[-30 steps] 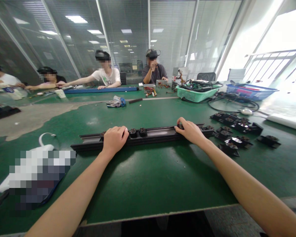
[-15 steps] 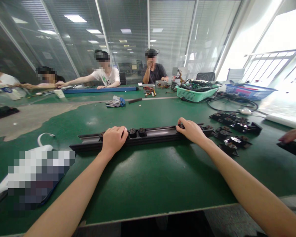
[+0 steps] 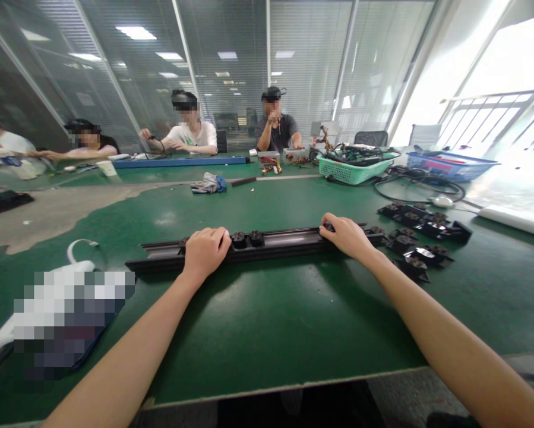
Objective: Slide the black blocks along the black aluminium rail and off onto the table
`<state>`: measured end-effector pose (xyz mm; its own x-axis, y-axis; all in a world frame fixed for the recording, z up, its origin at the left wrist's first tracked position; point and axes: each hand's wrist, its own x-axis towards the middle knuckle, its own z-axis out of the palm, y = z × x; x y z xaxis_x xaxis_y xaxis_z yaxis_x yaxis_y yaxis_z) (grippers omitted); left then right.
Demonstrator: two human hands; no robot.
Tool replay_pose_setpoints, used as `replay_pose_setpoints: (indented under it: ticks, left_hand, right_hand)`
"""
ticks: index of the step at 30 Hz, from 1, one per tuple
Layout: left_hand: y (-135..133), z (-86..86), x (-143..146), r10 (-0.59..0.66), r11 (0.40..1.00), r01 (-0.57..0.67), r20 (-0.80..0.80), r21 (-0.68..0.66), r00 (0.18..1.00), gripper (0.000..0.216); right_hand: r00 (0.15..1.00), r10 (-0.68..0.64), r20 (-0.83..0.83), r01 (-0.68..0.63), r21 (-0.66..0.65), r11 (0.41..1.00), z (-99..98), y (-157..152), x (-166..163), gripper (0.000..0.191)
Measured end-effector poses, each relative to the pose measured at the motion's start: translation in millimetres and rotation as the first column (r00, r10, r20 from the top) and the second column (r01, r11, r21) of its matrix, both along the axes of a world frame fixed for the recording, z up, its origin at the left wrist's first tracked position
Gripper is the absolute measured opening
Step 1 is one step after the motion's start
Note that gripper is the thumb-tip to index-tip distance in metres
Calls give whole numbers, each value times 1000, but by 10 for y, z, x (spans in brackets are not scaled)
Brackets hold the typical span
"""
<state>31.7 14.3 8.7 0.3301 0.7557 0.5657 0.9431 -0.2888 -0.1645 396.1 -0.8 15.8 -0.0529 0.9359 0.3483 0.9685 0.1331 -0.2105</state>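
A long black rail (image 3: 284, 242) lies across the green table (image 3: 258, 321) in front of me, with small black socket modules (image 3: 244, 239) seated in its channel. My left hand (image 3: 205, 252) is curled over the rail left of those modules, fingers closed on it. My right hand (image 3: 347, 235) rests on the rail further right, fingers bent over a module there. Several loose black modules (image 3: 416, 244) lie on the table just right of the rail's end.
A green basket of cables (image 3: 353, 166) and a blue tray (image 3: 449, 165) stand at the back right, with a black cable loop (image 3: 422, 189) nearby. A white item (image 3: 82, 266) lies at the left. Several other people sit along the far side by a blue rail (image 3: 182, 161).
My hands hold still on the rail. Another person's hand came in at the right edge half a second ago and is gone now, along with the black module that lay there.
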Motion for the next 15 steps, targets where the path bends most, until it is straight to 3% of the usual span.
replay_pose_setpoints:
  ticks: [15]
  left_hand:
    - [20,-11,-2,7,1000,-7,1,10,1000,43]
  right_hand:
    - [997,-60,43,61,-16,998,-8,22,45,17]
